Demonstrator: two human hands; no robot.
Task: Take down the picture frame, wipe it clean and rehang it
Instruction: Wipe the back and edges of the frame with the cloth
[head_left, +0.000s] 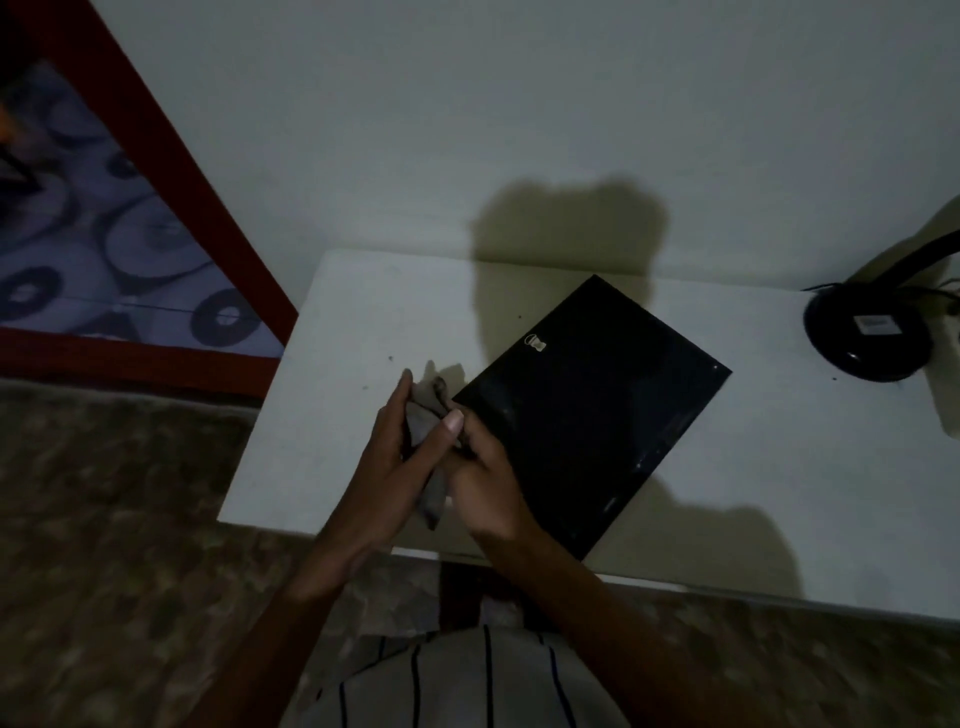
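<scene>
The picture frame (592, 410) lies flat on the white table (337, 322), black back side up, with a small metal hanger near its far edge. It is turned at a diagonal. Just left of its near corner both hands hold a grey cloth (423, 421). My left hand (395, 457) grips the cloth from the left, thumb on top. My right hand (483, 483) grips it from the right, over the frame's edge. Part of the cloth hangs down between the palms.
A black round lamp base (865, 335) with cables stands at the table's far right. A bed with a red frame (208, 208) and patterned sheet is at the left. The white wall rises behind the table. Mottled floor lies below the table's near edge.
</scene>
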